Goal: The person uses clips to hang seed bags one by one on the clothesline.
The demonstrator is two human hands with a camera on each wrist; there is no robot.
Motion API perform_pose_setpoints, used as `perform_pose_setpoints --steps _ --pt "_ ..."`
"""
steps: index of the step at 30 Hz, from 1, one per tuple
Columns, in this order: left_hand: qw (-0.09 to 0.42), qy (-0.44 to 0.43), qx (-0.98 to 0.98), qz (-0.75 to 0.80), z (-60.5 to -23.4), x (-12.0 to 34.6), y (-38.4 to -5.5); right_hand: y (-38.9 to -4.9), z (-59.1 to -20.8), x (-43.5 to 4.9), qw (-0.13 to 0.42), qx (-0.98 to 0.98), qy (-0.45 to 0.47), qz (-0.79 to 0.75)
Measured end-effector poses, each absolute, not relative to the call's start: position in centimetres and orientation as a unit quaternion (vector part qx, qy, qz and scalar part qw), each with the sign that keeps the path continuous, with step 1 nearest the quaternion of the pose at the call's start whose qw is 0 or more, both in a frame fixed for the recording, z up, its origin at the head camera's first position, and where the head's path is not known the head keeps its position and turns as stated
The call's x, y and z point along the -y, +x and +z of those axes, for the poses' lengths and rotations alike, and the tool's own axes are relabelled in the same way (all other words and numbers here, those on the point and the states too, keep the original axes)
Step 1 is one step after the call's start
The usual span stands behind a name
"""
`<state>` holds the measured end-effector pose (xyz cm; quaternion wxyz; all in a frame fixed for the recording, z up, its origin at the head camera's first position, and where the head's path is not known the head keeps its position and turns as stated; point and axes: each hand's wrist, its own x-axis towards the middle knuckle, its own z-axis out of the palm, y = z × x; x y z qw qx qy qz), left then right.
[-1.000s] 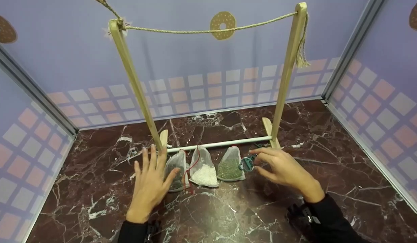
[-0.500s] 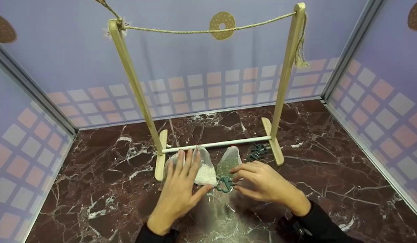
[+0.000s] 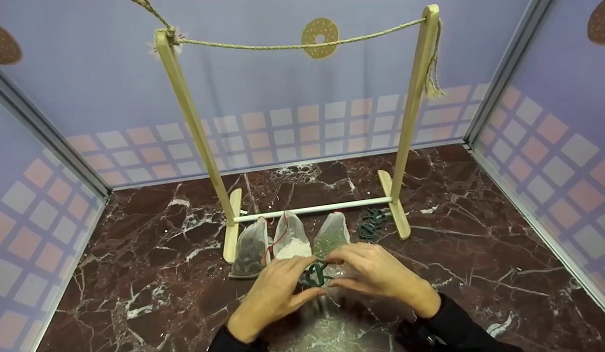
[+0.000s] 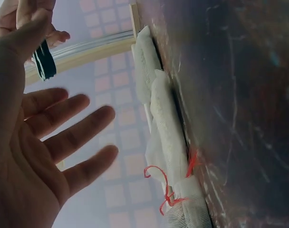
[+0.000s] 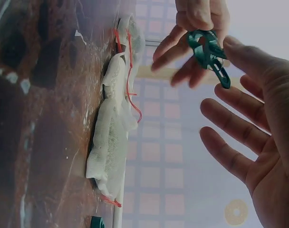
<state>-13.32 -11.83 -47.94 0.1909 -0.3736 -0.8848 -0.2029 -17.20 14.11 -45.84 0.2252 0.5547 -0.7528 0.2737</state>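
Note:
Between my hands is a dark green plastic clip, low in front of the bags. My right hand holds it between thumb and fingers. Thumb and forefinger of my left hand close round its other side; in the right wrist view a fingertip of that hand lies on the clip's upper part. My left hand's other fingers spread loosely. Beyond the hands lie three mesh bags: one with dark contents, one with white grains and one with green bits, its near end hidden by the right hand.
Several more green clips lie by the right foot of a wooden frame. A rope sags between its posts, and a white bar joins them low down. Patterned walls stand around the dark marbled tabletop.
My right hand has carried the clip left and toward me, away from the other clips. My left hand has moved off the dark bag and come over to the clip.

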Motion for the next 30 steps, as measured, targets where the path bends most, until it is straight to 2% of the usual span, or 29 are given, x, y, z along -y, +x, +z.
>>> perform_pose_setpoints --steps 5,14,30 --pt "0.216 -0.384 0.875 -0.201 -48.19 11.82 -13.44 -17.36 -45.91 -13.97 0.222 0.749 0.56 0.277" --pt "0.221 -0.384 0.873 -0.204 -47.93 11.73 -13.45 -17.45 -45.93 -14.36 0.206 0.774 0.543 0.252" --pt "0.204 -0.373 0.883 -0.2 -47.77 11.62 -13.36 -17.81 -46.45 -14.51 0.191 0.779 0.527 0.28"
